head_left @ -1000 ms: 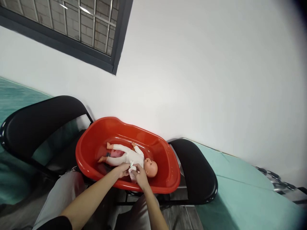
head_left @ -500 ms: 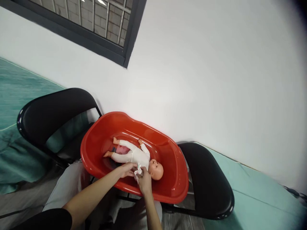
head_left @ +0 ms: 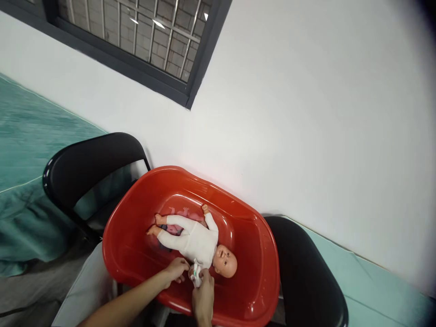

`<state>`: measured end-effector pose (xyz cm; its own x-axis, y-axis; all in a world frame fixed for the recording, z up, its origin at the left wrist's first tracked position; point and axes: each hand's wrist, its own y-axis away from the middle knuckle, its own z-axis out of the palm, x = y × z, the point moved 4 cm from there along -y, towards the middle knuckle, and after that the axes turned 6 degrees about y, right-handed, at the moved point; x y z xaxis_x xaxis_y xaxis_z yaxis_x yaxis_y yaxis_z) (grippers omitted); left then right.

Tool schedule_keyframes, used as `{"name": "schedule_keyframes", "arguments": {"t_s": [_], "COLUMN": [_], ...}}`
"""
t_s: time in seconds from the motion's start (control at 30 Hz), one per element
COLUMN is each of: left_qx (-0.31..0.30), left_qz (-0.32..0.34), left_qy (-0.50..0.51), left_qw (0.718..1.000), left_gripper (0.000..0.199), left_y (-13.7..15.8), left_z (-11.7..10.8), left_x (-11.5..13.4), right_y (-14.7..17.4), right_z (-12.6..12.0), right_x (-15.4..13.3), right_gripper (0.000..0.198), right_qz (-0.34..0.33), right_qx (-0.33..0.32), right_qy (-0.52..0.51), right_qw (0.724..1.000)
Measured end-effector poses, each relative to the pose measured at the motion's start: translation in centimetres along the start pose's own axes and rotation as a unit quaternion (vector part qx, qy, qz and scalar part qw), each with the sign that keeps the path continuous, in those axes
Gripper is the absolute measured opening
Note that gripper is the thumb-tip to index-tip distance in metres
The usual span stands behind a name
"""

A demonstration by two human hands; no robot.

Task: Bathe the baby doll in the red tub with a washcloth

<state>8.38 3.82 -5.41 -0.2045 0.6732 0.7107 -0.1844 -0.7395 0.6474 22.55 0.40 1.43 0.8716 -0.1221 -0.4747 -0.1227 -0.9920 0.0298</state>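
1. At the far left, one stretch of green cloth (head_left: 30,127) is seen against the wall (head_left: 299,100).
2. Next, one black chair (head_left: 98,156) is placed beside the tub, with one pale-trousered leg (head_left: 85,288) seen below it.
3. Above, one barred window (head_left: 136,36) is set in a dark frame.
4. One red tub (head_left: 250,254) is stood between two chairs in all. On its floor, a pink-and-dark patch (head_left: 174,229) is partly covered by the doll's legs.
5. The left forearm is slanted up and rightward from the lower edge, over the tub's near rim. The left hand (head_left: 177,270) is held low inside, fingers bent and pointed right, tips brought close to the white item. Whether anything is grasped by it cannot be told.
6. One doll (head_left: 199,243) is laid face up in the tub, feet left, head right. Two legs, two bare feet and one outstretched arm are shown; the other arm is largely hidden near the hands.
7. One small white item (head_left: 196,274), green-marked, is located between the two hands, at the doll's near side.
8. The right hand (head_left: 203,293) is raised almost straight from the bottom edge, its back turned up, fingers curled; the white item is pinched at its tips.
9. At the right, the second chair (head_left: 313,272) is seen, with more green cloth beyond.
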Motion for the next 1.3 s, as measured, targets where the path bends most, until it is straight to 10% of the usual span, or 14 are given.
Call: {"name": "schedule_keyframes", "arguments": {"t_s": [0.63, 1.3], "left_qx": [0.047, 0.046], "left_qz": [0.072, 0.096], "left_qy": [0.208, 0.073], "left_qw": [0.974, 0.992], "left_gripper": [0.005, 0.016], "left_y": [0.8, 2.3], "left_z": [-6.8, -6.4], "left_x": [-4.4, -3.5], "right_y": [2.2, 2.6], "right_z": [3.2, 2.4], "right_x": [2.6, 2.2], "right_gripper": [0.053, 0.018], "right_qz": [-0.031, -0.013], "right_qx": [0.037, 0.063], "right_qy": [-0.010, -0.063], "right_qw": [0.999, 0.996]}}
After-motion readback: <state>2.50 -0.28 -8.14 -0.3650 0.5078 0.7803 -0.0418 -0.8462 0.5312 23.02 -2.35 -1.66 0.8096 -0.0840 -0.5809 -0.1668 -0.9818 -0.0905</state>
